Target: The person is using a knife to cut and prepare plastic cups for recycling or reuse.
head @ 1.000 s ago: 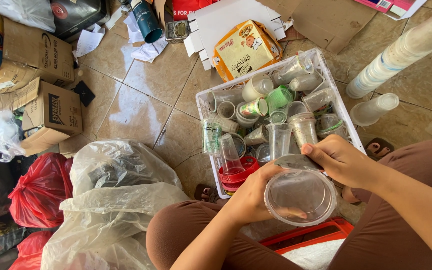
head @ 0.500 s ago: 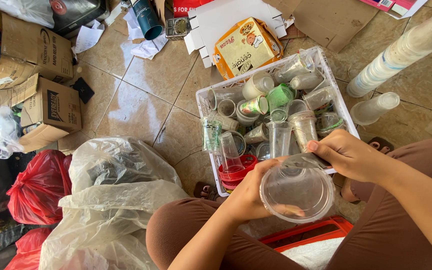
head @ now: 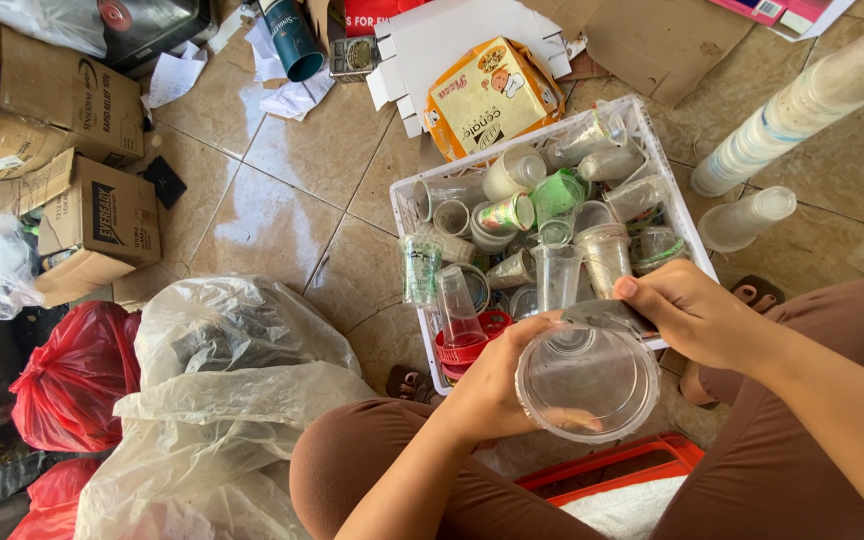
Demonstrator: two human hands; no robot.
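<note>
Over tiled floor, both hands still grip clear cup [head: 586,385].

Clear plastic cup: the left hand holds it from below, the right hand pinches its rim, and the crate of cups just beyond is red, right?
Not quite. The head view shows the crate is white, not red. The rest holds: the left hand holds the clear plastic cup from below while the right hand pinches its rim.

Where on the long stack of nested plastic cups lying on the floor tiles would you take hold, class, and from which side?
Probably around the middle of the stack of nested cups, fingers coming down from above. It lies on its side on the tiled floor beside the white crate, long and round, so a mid-length wrap should keep it balanced.
</note>
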